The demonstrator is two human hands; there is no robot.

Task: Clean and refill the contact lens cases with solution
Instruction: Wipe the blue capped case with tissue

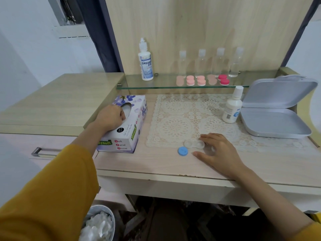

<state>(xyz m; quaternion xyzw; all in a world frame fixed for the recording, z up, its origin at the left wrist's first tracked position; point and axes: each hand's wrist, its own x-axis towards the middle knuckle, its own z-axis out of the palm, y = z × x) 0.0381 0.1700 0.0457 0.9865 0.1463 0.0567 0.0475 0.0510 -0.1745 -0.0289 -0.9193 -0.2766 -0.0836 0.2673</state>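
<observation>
A clear contact lens case lies open at the front edge of a lace mat, with its blue cap on the desk just left of it. My right hand rests beside the case, fingers spread, fingertips touching its right well. My left hand reaches into the slot of a purple tissue box, fingers curled at the tissue. A small white solution bottle stands at the mat's right. A taller solution bottle stands on the glass shelf.
Pink and red lens cases and several clear bottles line the glass shelf. An open grey tin sits at the right. A bin with used tissues stands under the desk at the left. A drawer handle juts out left.
</observation>
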